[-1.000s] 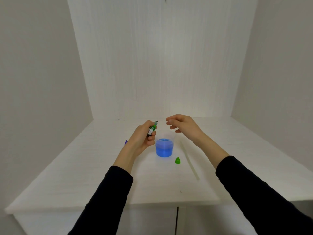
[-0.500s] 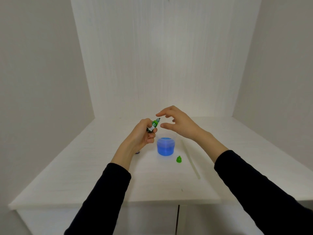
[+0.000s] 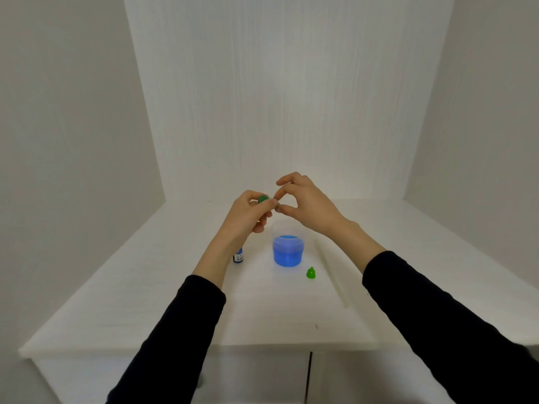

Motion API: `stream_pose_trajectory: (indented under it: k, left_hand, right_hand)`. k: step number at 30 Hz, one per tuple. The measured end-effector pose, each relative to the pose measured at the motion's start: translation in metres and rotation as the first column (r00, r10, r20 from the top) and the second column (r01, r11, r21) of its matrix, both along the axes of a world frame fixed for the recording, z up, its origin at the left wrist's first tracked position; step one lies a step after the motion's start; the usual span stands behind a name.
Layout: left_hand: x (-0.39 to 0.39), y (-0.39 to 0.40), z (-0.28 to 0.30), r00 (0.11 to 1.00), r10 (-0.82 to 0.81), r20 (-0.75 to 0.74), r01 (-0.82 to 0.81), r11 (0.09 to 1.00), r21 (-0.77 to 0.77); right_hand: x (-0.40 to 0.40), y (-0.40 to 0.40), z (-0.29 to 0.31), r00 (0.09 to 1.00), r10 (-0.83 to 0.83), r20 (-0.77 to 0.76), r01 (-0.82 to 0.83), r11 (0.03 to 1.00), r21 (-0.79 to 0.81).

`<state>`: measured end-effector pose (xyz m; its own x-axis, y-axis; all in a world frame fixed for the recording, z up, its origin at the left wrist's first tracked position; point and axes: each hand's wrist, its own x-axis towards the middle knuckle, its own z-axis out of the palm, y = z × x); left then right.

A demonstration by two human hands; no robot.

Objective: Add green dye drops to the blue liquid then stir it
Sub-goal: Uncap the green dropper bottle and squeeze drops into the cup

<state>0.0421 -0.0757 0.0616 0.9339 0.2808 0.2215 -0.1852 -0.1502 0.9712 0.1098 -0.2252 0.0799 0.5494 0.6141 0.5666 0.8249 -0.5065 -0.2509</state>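
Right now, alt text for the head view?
A person's left hand holds a small green dye bottle above a clear cup of blue liquid while the right hand pinches at its tip. On the white table lie a green cap, a pale stir stick and a small blue bottle.

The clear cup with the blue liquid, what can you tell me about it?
The cup is a small, see-through plastic tub, upright on the white table with no lid. Blue liquid fills roughly its lower two thirds. Nothing touches it; both hands are above it, and a green cap lies nearby.
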Motion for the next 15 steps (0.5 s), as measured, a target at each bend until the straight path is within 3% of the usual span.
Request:
stream_pose_trajectory:
  k: [7,15]
  left_hand:
    - [0.009,0.001,0.019,0.999,0.034,0.033,-0.039,0.982,0.182]
    - [0.02,-0.006,0.031,0.998,0.056,0.033,-0.063,0.953,0.298]
  right_hand:
    - [0.007,-0.002,0.005,0.958,0.048,-0.283,-0.011,0.991,0.13]
    - [0.009,-0.012,0.017,0.892,0.067,-0.446,0.002,0.988,0.152]
